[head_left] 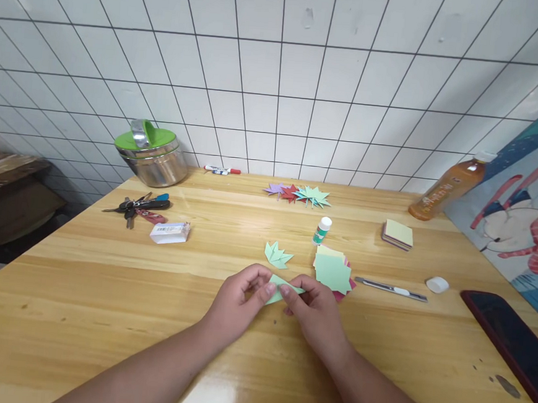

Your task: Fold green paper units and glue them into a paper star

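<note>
The wooden table (104, 288) is carrying everything here, and the two arms are reaching over its near edge toward the middle. The left hand (237, 304) and the right hand (316, 314) are meeting there, and both are pinching one small folded green paper (285, 288) between thumb and fingertips; the fingers are closed on it, the left at its left end, the right at its right end, and the paper is being held just above the table top. Such thin paper is looking very light and soft, so I judge it is bending and tearing easily, and it is best taken at the folded edges, where it is stiffer, with a gentle pinch. Just beyond the hands a finished green folded piece (278, 255) is lying, and to the right of it a stack of coloured paper squares (333, 272) is resting, with a glue stick (322, 230) standing behind. A utility knife (390, 288) is lying further right, near a dark phone (509, 344). At the left, keys (138, 205) and a steel container (154, 154) are staying well apart.
</note>
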### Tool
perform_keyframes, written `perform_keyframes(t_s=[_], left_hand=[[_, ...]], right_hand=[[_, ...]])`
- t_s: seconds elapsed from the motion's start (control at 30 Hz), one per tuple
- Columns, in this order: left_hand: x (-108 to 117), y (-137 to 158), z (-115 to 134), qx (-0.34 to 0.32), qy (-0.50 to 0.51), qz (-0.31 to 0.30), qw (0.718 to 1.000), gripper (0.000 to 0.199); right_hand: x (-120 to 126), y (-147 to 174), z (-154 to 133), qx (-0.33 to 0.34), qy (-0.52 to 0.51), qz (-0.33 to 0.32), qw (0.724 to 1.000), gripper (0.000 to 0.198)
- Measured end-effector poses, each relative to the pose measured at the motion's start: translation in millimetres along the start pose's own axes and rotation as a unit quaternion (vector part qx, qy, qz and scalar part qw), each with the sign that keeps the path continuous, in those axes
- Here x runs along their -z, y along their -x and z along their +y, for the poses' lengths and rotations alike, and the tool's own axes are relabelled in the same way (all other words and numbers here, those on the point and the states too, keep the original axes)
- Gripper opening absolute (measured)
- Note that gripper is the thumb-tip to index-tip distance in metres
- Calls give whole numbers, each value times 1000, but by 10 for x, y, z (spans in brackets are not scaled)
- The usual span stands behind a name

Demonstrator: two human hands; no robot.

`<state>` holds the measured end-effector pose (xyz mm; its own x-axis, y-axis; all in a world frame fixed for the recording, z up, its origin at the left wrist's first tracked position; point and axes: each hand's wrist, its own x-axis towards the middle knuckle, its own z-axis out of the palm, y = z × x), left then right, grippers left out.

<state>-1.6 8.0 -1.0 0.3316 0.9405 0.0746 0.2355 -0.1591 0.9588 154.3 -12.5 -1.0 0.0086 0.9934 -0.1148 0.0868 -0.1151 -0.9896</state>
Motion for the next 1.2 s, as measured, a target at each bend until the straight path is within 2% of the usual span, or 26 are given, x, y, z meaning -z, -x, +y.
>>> perform_keyframes(t_s=[0.13,0.2,0.33,0.43,0.5,0.6,0.8,1.0,1.07,1.13,1.2], left_hand=[[-9,-10,-26,28,41,-103,993,26],[-12,-16,-39,39,30,-117,992,30],[3,-37,-55,46,21,-91,995,33],[24,-59,-57,58,53,-65,995,28],[31,-67,-56,58,51,-57,995,27],[26,-60,-52,46,28,-56,997,29],[24,-42,-27,41,27,-71,996,27],[66,-69,-14,58,28,-69,996,27],[91,-90,-29,62,27,-51,996,28],[120,-118,-50,67,35,-9,997,28],[138,-140,-69,75,64,21,995,26]], right_hand=[[20,-8,-13,1,-6,16,1000,28],[27,-10,-27,-1,-7,17,1000,28],[8,-2,-50,-18,-48,2,999,22],[-30,6,-37,-58,-88,-27,994,28],[-51,10,-21,-75,-84,-27,993,25],[-67,17,-22,-76,-87,-1,993,24],[-59,24,-67,-75,-165,14,983,23],[125,-48,-30,-61,-205,41,976,24],[218,-86,-42,-68,-232,58,969,22],[282,-108,-68,-58,-256,100,960,20],[275,-98,-93,-42,-238,115,963,21]])
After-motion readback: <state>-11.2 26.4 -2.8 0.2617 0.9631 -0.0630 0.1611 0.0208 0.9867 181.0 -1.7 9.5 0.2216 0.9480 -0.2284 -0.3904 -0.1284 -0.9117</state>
